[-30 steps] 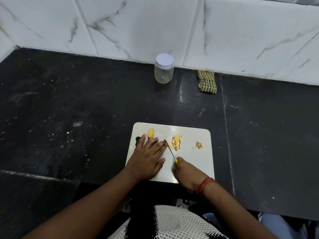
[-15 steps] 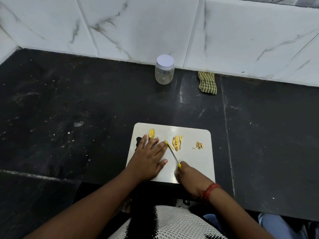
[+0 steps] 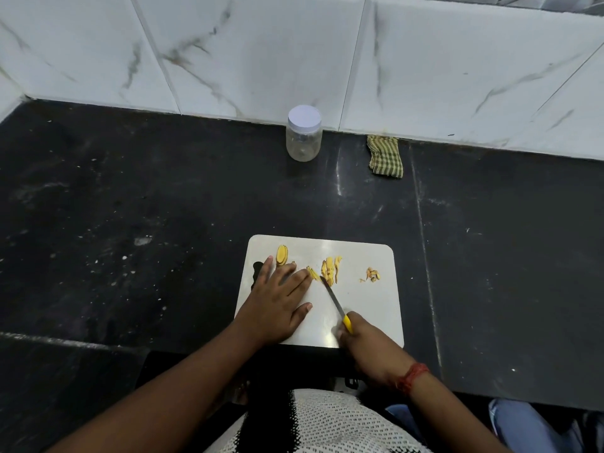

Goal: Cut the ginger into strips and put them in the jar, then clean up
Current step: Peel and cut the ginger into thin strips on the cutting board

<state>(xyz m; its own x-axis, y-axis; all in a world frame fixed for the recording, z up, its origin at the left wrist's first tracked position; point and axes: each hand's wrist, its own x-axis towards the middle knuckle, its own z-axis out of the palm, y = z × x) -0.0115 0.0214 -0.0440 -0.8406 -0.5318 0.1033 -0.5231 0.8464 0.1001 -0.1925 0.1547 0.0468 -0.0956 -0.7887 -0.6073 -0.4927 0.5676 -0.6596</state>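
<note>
Right hand grip grasps yellow-handled steel knife; left hand flat on white rectangular cutting board, lower centre. Black stone tabletop; white marble-tiled wall; lidded clear jar upper centre.

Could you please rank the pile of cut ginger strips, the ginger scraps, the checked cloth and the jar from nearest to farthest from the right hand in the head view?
From the right hand, which holds the knife:
1. Cut ginger strips, mid-board, by the blade tip.
2. Ginger scraps, on the board's right part.
3 and 4. Checked cloth, against the wall on the right, and jar, left of it, lid on: too close to call.
</note>
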